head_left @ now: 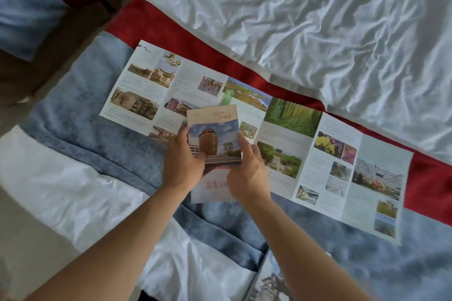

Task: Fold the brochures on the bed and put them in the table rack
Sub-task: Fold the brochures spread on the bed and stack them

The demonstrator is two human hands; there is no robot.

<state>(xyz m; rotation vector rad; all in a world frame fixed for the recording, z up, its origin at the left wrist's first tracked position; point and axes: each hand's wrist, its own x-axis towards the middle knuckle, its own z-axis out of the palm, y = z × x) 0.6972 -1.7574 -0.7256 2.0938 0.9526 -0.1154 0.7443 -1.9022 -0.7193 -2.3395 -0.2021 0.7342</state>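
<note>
A folded brochure (215, 134) with a round brown building on its cover is held upright-facing between both hands, just above the bed. My left hand (182, 166) grips its left edge and my right hand (248, 173) grips its right edge and lower part. Beneath it a long unfolded brochure (305, 144) lies flat across the blue and red bed runner (102, 154), spread from upper left to lower right, with several photo panels facing up. The table rack is not in view.
Crumpled white bedding (318, 19) covers the far side of the bed. Another printed sheet (269, 281) shows at the bottom edge between my forearms. The bed's left edge and a brown floor (61, 39) lie at upper left.
</note>
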